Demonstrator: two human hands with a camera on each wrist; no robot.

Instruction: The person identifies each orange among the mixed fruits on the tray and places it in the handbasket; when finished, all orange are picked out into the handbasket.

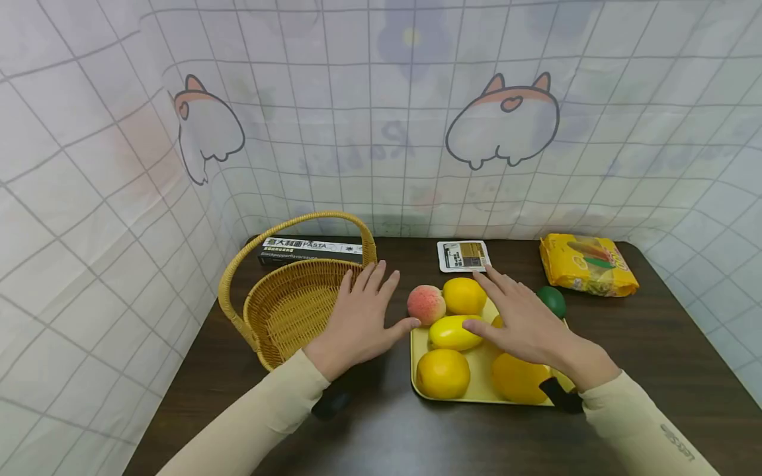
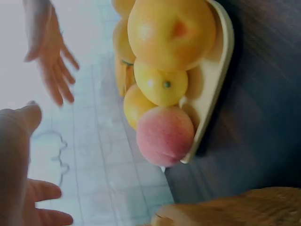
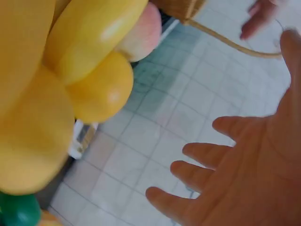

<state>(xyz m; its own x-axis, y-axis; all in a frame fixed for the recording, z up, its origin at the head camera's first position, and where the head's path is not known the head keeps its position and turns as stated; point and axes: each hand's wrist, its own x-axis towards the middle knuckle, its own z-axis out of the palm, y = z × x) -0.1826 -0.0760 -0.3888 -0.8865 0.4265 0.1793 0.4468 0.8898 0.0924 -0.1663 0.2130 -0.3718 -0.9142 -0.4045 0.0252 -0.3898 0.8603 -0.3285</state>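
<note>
My left hand (image 1: 360, 317) hovers with spread fingers by the right side of a wicker basket (image 1: 297, 317), whose inside shows no contents. Over a pale yellow tray (image 1: 476, 390) of fruit, my right hand (image 1: 530, 324) is held out, fingers extended and holding nothing. In the tray, a pink peach (image 1: 426, 305) sits at the back left corner beside a round yellow fruit (image 1: 464, 295). An oval yellow fruit (image 1: 455, 332) lies in the middle, with another round one (image 1: 443, 374) in front. A larger orange-yellow fruit (image 1: 519, 378) is partly hidden under my right hand. Beyond it shows a dark green fruit (image 1: 551, 301).
Behind the basket lies a black pasta box (image 1: 312, 250). A small white packet (image 1: 463, 256) is at the table's back edge, and a yellow food bag (image 1: 589, 264) at the back right. A grid-patterned cloth (image 1: 405, 119) hangs around the dark table (image 1: 381, 436).
</note>
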